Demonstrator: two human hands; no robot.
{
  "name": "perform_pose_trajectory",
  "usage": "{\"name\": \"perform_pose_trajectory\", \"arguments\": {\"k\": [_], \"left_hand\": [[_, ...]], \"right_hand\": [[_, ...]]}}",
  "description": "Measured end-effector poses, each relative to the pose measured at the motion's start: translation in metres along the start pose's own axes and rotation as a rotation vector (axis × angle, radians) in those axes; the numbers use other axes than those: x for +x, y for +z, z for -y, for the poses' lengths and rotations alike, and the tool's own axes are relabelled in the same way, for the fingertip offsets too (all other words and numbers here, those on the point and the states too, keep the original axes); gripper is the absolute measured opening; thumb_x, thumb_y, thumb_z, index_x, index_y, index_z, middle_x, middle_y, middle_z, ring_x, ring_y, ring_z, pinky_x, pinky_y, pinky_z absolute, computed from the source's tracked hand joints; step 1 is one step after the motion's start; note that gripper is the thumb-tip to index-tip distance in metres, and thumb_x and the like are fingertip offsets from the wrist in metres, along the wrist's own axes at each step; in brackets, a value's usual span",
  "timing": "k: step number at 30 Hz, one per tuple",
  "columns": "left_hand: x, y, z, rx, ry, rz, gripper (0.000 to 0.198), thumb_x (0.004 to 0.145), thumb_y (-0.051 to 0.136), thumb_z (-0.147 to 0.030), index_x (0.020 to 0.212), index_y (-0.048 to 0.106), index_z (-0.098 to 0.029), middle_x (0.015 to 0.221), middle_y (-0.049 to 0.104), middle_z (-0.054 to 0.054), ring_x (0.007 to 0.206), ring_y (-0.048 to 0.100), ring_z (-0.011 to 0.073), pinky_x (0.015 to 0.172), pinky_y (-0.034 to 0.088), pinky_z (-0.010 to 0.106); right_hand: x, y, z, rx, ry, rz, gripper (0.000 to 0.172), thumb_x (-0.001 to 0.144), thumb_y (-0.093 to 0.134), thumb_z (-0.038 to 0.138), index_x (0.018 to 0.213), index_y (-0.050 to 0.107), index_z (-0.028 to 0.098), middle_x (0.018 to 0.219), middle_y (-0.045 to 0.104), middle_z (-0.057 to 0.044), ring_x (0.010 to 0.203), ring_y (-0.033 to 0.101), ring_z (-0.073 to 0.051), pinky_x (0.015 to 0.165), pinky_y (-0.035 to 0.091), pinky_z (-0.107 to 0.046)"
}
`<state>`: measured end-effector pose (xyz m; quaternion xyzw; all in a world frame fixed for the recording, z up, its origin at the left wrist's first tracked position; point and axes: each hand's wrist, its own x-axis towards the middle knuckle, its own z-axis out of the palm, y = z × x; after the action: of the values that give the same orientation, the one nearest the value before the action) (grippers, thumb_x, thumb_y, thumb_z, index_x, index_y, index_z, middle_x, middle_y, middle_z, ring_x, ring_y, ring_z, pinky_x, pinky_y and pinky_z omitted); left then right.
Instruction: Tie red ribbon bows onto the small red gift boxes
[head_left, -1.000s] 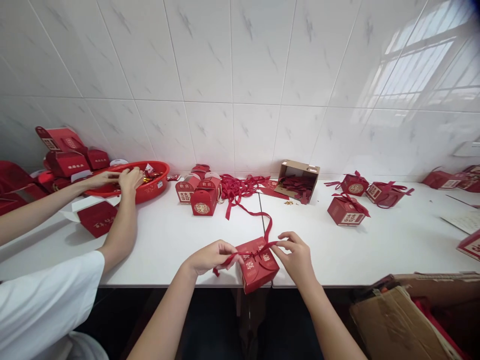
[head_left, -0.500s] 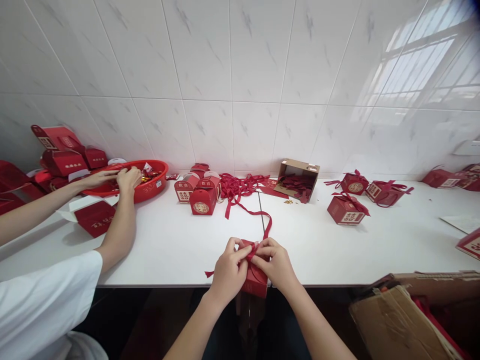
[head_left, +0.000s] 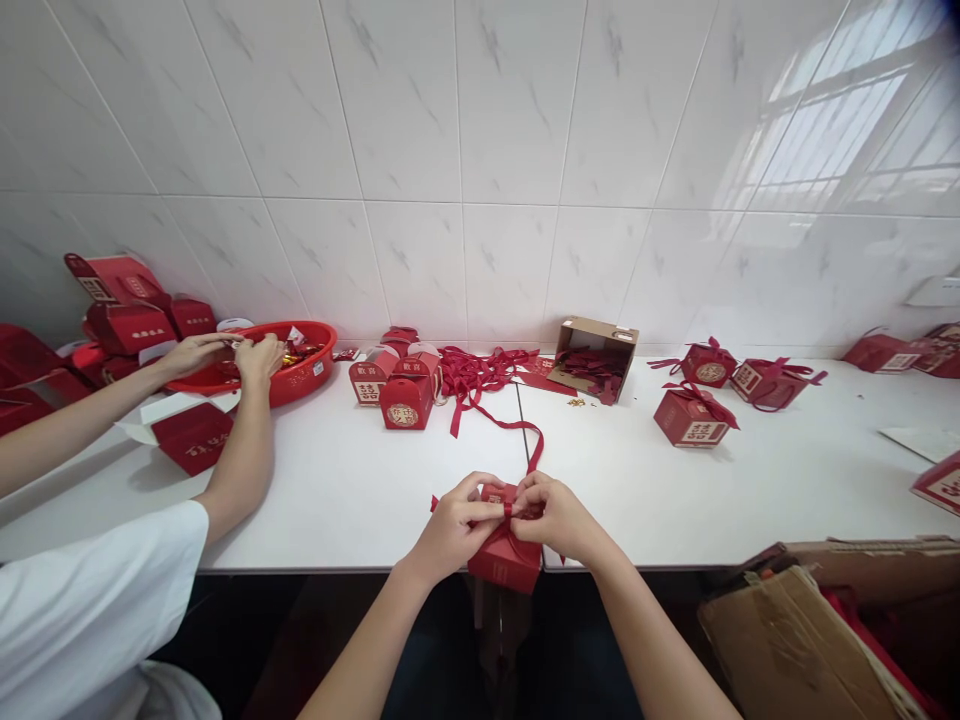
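Note:
A small red gift box (head_left: 505, 562) sits at the table's front edge, partly hidden by my hands. Red ribbon (head_left: 535, 445) runs from its top back toward a tangled ribbon pile (head_left: 487, 372). My left hand (head_left: 459, 522) pinches the ribbon at a knot or loop on top of the box. From the other side, my right hand (head_left: 553, 515) has its fingers closed on the same ribbon, close to the left fingertips. A short ribbon end shows left of my left hand, and another bit lies beside the box at the right.
Several red boxes (head_left: 406, 403) stand left of the ribbon pile. An open carton (head_left: 630, 362) leans behind; ribboned boxes (head_left: 690, 415) are at right. Another person's hands (head_left: 259, 357) are at a red basin (head_left: 304, 382). A cardboard box (head_left: 795, 640) stands front right.
My fingers have shifted on the ribbon, my left hand lying flatter across the box top. The box has turned slightly and moved a little right. The loose ribbon end at left has moved.

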<state>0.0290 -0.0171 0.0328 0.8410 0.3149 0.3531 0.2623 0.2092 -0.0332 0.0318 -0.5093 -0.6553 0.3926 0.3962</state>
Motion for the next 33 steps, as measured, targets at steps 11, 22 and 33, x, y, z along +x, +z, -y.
{"name": "perform_pose_trajectory", "arguments": {"k": [11,22,33], "left_hand": [[-0.008,-0.002,0.011,0.026,-0.14,-0.224,0.012,0.074,0.051,-0.012,0.075,0.062,-0.019,0.098,0.062,0.007,0.077,0.061,0.0165,0.067,0.053,0.029],[0.005,-0.004,0.007,-0.454,-0.463,0.022,0.016,0.081,0.046,-0.025,0.074,0.059,-0.019,0.134,0.05,0.008,0.128,0.04,0.0254,0.105,0.035,0.042],[-0.007,-0.02,0.012,0.535,-0.135,-0.079,0.022,0.088,0.046,-0.03,0.073,0.06,-0.021,0.126,0.054,0.005,0.13,0.028,0.0329,0.1,0.019,0.059]], "right_hand": [[-0.006,-0.011,-0.003,-0.12,-0.072,-0.172,0.007,0.063,0.056,0.014,0.059,0.054,0.019,0.082,0.056,-0.002,0.079,0.056,-0.018,0.072,0.047,-0.032],[-0.017,-0.005,-0.013,-0.489,-0.183,-0.393,0.011,0.079,0.053,0.024,0.069,0.054,0.021,0.11,0.057,-0.008,0.106,0.05,-0.027,0.089,0.033,-0.048],[-0.026,-0.019,-0.018,-0.599,-0.32,-0.4,0.013,0.066,0.06,0.013,0.058,0.051,0.02,0.11,0.059,-0.005,0.105,0.049,-0.028,0.087,0.03,-0.046]]}}
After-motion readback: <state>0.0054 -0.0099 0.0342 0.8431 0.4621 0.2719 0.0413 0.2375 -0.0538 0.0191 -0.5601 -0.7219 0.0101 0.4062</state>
